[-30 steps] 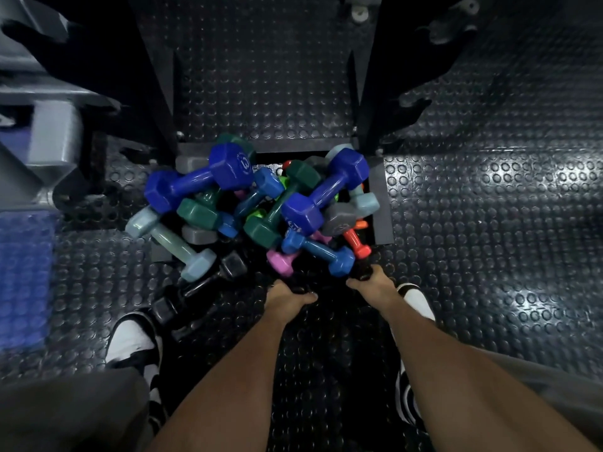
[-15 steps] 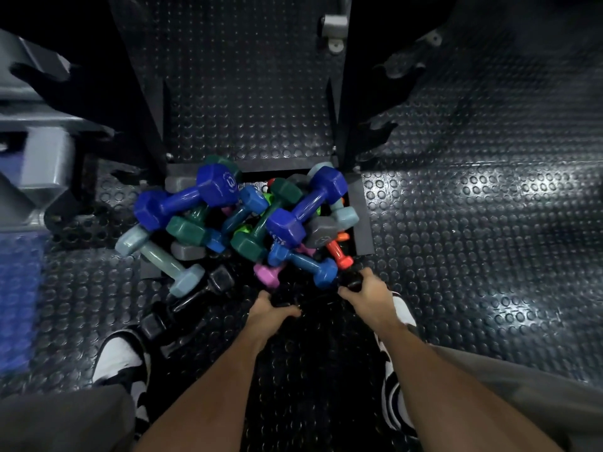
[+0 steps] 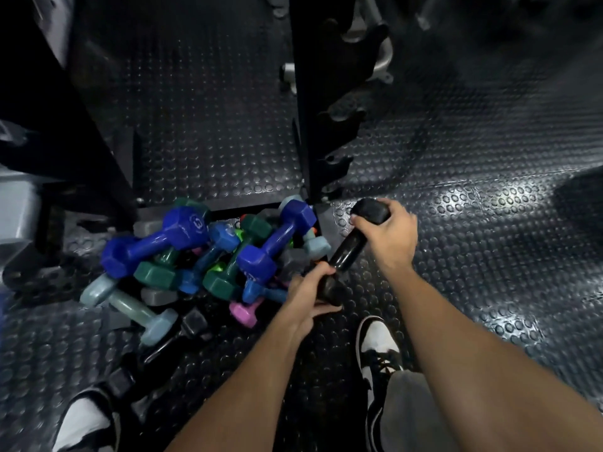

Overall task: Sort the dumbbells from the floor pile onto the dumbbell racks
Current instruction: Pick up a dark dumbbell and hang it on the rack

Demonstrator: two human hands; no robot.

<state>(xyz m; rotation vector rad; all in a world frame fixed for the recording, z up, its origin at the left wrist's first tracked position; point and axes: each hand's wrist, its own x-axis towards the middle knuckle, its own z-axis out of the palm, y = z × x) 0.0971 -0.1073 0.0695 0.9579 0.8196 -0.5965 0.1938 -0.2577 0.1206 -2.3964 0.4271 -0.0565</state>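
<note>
**Black dumbbell coming up off the pile, both hands on it**

We are standing over a studded rubber floor, dark and raised in round dots, with the black steel rack upright and its hooked cradles rising just behind the pile. The pile is a tangle of hex-ended dumbbells in blue, green, pale teal and pink, smooth and slightly glossy in what looks like a vinyl coat, lying crossed over one another against the rack's base.

We are holding the black dumbbell at the pile's right edge, tilted, its far end higher. Our right hand is wrapped over the upper head; our left hand is curled around the lower head, near where the handle meets it. Taking two hands to it suggests real weight for its size. It is rigid and hard, and the shiny handle may be slick, so we judge the bar the surer place to grip than the blunt heads.
</note>
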